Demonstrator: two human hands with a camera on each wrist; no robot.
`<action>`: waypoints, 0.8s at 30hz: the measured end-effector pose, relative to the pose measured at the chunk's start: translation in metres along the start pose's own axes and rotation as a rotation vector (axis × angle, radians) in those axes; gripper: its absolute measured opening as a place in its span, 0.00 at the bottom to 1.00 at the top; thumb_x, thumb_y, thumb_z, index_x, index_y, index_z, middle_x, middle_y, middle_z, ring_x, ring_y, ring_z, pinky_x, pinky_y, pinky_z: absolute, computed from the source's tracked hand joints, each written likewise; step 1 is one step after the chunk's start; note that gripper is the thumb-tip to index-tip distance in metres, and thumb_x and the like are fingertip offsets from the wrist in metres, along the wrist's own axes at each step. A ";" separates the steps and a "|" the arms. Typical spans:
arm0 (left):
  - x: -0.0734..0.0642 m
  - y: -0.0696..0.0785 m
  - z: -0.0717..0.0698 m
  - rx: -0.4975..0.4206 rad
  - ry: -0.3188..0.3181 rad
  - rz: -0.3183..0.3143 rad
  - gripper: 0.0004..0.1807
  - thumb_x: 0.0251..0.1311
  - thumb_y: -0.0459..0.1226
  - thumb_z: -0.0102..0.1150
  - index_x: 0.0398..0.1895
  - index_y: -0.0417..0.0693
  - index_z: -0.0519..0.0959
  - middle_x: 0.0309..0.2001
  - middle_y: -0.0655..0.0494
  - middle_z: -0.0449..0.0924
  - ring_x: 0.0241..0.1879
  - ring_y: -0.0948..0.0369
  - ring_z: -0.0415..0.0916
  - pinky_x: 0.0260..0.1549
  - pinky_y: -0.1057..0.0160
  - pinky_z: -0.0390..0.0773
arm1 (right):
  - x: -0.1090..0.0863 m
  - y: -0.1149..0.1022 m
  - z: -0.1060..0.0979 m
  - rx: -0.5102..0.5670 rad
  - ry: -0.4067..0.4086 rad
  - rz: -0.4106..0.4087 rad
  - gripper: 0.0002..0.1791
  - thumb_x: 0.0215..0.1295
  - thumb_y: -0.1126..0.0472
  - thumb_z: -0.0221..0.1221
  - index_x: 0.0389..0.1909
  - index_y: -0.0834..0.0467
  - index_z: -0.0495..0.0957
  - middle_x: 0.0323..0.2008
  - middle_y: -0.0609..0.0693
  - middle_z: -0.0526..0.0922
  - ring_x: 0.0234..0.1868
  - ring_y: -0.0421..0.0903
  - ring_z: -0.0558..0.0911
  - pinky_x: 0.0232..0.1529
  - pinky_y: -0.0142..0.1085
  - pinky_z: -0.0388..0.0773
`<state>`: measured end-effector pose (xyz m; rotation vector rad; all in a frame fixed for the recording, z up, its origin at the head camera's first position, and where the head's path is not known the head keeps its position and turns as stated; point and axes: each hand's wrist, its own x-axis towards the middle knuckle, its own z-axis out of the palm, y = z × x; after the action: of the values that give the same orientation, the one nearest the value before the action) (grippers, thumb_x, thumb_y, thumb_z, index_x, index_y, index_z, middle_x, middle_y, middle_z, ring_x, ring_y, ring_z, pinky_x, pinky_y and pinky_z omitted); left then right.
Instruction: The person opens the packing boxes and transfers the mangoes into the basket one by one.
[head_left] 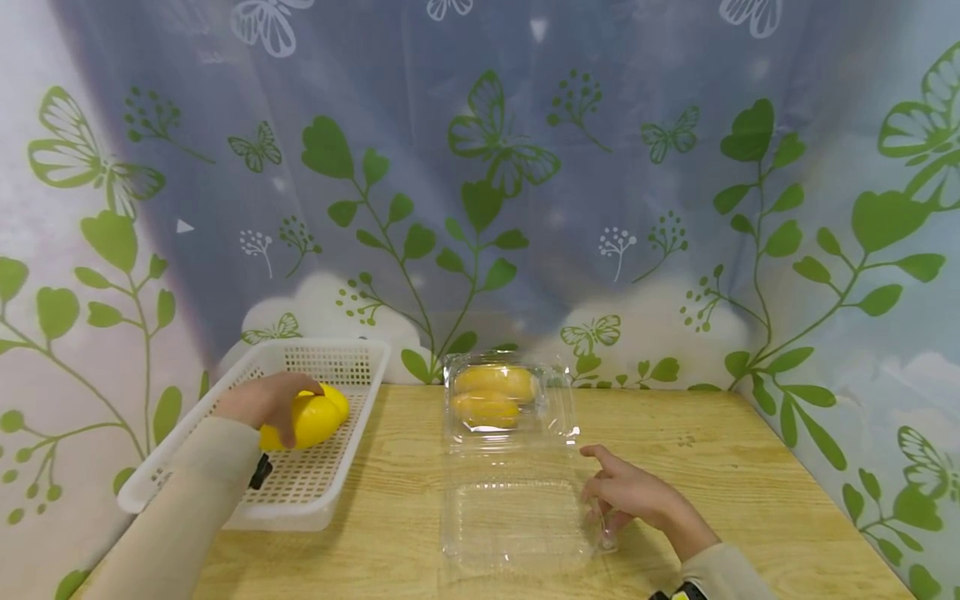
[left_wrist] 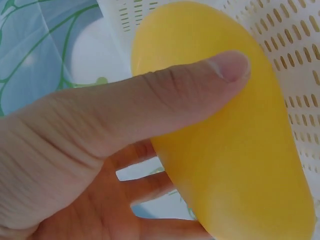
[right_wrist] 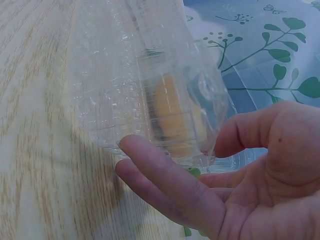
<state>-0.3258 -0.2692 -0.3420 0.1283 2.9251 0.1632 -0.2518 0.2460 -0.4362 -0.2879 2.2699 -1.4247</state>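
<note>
My left hand [head_left: 262, 402] grips a smooth yellow mango [left_wrist: 235, 135] inside the white basket [head_left: 341, 500], its thumb across the near side and the fingers round the back. Another yellow rounded part [head_left: 337, 400] shows just behind that mango in the head view. To the right, a clear plastic clamshell box [head_left: 558, 412] lies unfolded, with two yellow mangoes [head_left: 495, 383] in its far half. The box's lid [head_left: 517, 521] spreads toward me. At the lid's right edge is my right hand [head_left: 633, 496], its fingers spread and fingertips [right_wrist: 131, 145] right at the plastic.
Both containers stand on a wood-grain table [head_left: 675, 433]. A curtain [head_left: 525, 250] printed with leaves and butterflies hangs behind the table and along its sides. The basket has slotted walls and a raised rim beside the left forearm.
</note>
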 end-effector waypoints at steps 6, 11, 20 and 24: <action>0.005 -0.002 0.003 0.001 0.002 0.036 0.49 0.36 0.32 0.85 0.69 0.54 0.76 0.73 0.35 0.67 0.68 0.32 0.67 0.56 0.28 0.75 | 0.001 0.000 0.000 0.000 -0.008 -0.008 0.40 0.74 0.63 0.49 0.80 0.66 0.41 0.51 0.67 0.79 0.29 0.46 0.81 0.24 0.35 0.82; 0.006 -0.004 0.006 0.003 -0.024 0.007 0.49 0.36 0.33 0.85 0.69 0.56 0.76 0.75 0.36 0.64 0.68 0.32 0.67 0.56 0.28 0.75 | 0.001 0.001 0.000 -0.004 -0.008 -0.004 0.40 0.74 0.63 0.49 0.80 0.66 0.41 0.51 0.66 0.79 0.26 0.45 0.80 0.23 0.34 0.82; 0.008 -0.006 0.013 0.007 -0.054 -0.060 0.49 0.37 0.34 0.85 0.70 0.58 0.74 0.72 0.36 0.68 0.59 0.35 0.74 0.48 0.35 0.80 | 0.000 0.002 0.001 0.003 -0.003 0.002 0.40 0.74 0.63 0.49 0.80 0.66 0.40 0.50 0.67 0.78 0.28 0.46 0.82 0.23 0.35 0.82; 0.008 -0.007 0.016 0.030 -0.052 -0.043 0.48 0.37 0.34 0.85 0.69 0.56 0.75 0.71 0.36 0.70 0.61 0.35 0.73 0.50 0.34 0.80 | 0.001 0.003 0.001 0.007 -0.003 0.000 0.41 0.73 0.63 0.49 0.80 0.66 0.40 0.48 0.66 0.78 0.26 0.46 0.81 0.23 0.35 0.83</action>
<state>-0.3304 -0.2734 -0.3600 0.0726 2.8763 0.1077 -0.2521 0.2459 -0.4392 -0.2876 2.2621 -1.4303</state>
